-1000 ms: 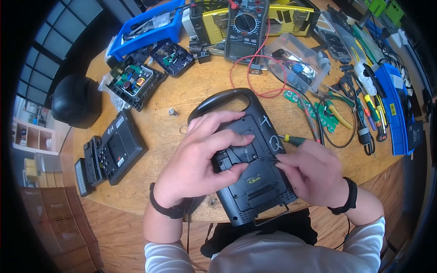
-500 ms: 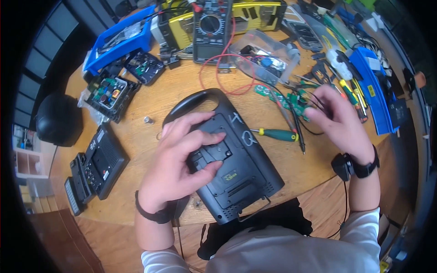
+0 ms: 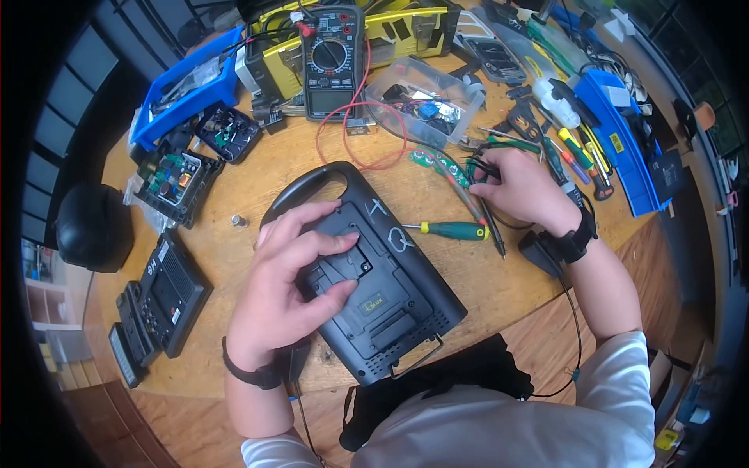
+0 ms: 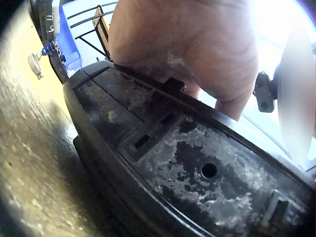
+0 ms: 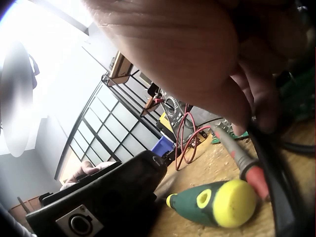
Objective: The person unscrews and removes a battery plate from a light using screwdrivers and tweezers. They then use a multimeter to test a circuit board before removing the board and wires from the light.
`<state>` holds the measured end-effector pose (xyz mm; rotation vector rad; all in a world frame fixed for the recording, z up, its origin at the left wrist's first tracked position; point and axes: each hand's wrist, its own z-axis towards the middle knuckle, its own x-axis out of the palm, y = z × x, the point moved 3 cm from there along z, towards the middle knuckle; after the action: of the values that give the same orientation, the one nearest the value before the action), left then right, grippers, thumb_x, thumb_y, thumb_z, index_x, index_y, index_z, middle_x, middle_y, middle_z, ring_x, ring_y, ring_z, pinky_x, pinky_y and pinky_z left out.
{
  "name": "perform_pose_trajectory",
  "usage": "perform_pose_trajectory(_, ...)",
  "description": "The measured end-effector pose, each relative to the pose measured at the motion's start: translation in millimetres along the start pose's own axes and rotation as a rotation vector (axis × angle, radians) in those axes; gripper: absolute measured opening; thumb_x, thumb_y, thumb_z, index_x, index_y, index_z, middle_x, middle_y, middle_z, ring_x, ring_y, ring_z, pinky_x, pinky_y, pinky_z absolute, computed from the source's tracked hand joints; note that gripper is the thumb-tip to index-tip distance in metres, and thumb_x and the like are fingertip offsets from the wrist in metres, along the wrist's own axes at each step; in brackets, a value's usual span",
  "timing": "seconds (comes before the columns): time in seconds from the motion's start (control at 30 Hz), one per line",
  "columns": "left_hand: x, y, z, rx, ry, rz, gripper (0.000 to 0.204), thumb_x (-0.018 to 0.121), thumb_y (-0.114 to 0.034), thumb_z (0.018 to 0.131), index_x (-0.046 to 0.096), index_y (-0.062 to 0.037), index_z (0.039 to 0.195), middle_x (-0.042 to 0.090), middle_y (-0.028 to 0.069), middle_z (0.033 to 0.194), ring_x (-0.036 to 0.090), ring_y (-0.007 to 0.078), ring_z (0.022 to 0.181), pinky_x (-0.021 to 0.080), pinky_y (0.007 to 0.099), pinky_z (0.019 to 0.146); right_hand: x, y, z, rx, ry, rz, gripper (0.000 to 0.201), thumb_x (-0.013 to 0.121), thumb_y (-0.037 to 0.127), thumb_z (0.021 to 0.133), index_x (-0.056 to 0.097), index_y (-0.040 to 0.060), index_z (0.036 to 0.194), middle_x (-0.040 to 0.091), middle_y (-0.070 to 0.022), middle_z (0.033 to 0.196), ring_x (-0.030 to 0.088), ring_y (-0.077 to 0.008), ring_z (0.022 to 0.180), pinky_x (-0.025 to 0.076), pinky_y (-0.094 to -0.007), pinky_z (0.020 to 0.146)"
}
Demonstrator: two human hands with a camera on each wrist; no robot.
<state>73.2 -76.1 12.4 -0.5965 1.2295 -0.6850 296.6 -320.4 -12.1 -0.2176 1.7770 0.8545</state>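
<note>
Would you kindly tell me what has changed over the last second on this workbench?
The right hand has left the black device and moved forward and to the right, to the black test lead; whether it grips it is unclear. More of the green-handled screwdriver now shows. The left hand stays resting on the device, which lies as it was.

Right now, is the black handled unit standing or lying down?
Lying down: the black handled unit rests on the table, its white-marked face upward, the left hand on top.
</note>
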Motion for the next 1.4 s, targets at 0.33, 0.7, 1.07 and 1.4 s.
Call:
perform_pose_trajectory(0.33, -2.4, -0.3, 0.6, -0.018, 0.023, 0.029, 0.044, 0.081, -0.019, 0.069, 0.075, -0.0058, 0.110, 0.060, 0.0179, 0.141, 0.055, 0.0347, 0.129, 0.035, 0.0448, 0.111, -2.2, 33.8, -29.0, -0.275, 0.225, -0.107, 0.036, 0.087, 0.024, 0.074, 0.072, 0.0036, 0.099, 0.069, -0.0165, 0.095, 0.069, -0.0360, 0.095, 0.055, -0.0453, 0.082)
perform_pose_trajectory(0.7, -3.0, -3.0, 0.5, 0.000, 0.012, 0.027, 0.040, 0.083, -0.014, 0.072, 0.075, -0.0104, 0.111, 0.060, 0.0132, 0.140, 0.056, 0.0336, 0.124, 0.038, 0.0426, 0.106, -58.1, 61.2, -29.5, -0.317, -0.068, 0.439, 0.031, 0.078, 0.001, 0.083, 0.067, 0.0016, 0.112, 0.072, -0.0082, 0.101, 0.070, -0.0177, 0.099, 0.056, -0.0320, 0.084)
perform_pose_trajectory(1.07, -2.3, 0.6, 0.4, 0.036, 0.018, 0.049, 0.039, 0.082, -0.016, 0.074, 0.076, -0.0109, 0.112, 0.060, 0.0132, 0.140, 0.057, 0.0331, 0.123, 0.039, 0.0426, 0.106, -77.9, 144.5, -28.5, -0.776, -0.206, 1.024, 0.051, 0.062, 0.007, 0.100, 0.045, -0.0024, 0.147, 0.070, -0.0115, 0.102, 0.070, -0.0191, 0.090, 0.059, -0.0283, 0.086)
perform_pose_trajectory(1.4, -1.1, 2.9, 0.4, 0.051, 0.034, 0.061, 0.040, 0.082, -0.018, 0.074, 0.075, -0.0109, 0.112, 0.059, 0.0151, 0.139, 0.057, 0.0350, 0.124, 0.039, 0.0438, 0.106, -44.0, 147.1, -10.4, -0.937, -0.255, 0.647, 0.042, 0.061, 0.018, 0.104, 0.057, -0.0049, 0.139, 0.066, -0.0131, 0.128, 0.066, -0.0160, 0.105, 0.054, -0.0247, 0.083)
